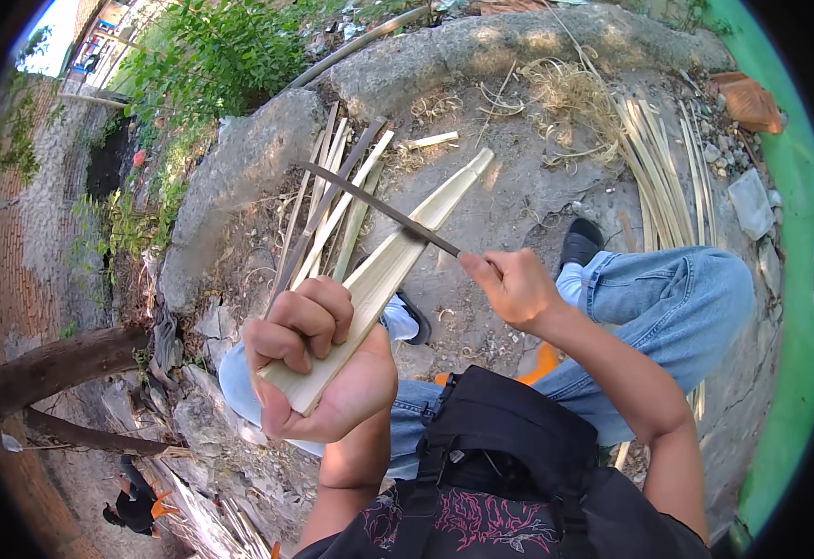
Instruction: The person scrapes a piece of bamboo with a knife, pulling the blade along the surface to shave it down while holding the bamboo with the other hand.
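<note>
My left hand (342, 373) is wrapped round the near end of a wide, pale split bamboo slat (386, 270). The slat slants up and away to the right and narrows toward its far end. In my right hand (519, 291) is a long, narrow, dark-bladed knife (362, 194), gripped at its near end. Its handle is mostly hidden by my fingers. The blade lies across the slat around its middle and points to the far left.
Long strips (351, 224) lie on the ground beyond my left hand. A bundle of pale strips (657, 177) lies at the right, with curly shavings (570, 93) near it. A stone kerb (519, 47) curves round the back. My jeans-clad knees (668, 298) flank a black bag (509, 410).
</note>
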Available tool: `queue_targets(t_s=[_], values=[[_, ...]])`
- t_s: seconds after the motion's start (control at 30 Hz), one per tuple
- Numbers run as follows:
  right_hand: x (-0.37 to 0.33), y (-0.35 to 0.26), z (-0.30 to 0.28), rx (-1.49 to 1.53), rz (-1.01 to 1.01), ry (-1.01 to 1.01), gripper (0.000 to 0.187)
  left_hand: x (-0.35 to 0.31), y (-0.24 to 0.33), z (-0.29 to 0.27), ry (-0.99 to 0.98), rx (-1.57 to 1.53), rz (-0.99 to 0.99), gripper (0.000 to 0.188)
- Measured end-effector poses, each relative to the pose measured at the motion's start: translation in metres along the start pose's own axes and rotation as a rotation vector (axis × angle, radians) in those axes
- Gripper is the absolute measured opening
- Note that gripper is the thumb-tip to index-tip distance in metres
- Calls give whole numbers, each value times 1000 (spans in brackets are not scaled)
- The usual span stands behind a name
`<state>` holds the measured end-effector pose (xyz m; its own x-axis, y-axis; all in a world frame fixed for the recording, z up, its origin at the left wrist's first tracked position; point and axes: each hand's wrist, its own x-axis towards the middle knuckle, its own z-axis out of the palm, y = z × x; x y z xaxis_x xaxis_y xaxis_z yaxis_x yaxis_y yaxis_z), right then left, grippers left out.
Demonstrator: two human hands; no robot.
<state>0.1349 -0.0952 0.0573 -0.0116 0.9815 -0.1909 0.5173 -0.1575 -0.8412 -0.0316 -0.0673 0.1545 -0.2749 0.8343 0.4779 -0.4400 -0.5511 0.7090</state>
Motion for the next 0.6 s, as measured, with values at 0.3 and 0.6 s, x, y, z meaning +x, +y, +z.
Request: queue_targets(t_s=[0.3,0.6], values=[[-2,-3,4,25,-16,21,53,3,4,-3,-19,-11,-58,34],[-6,-9,7,71,-61,38,51,6,-3,-8,10,-86,-29,36]])
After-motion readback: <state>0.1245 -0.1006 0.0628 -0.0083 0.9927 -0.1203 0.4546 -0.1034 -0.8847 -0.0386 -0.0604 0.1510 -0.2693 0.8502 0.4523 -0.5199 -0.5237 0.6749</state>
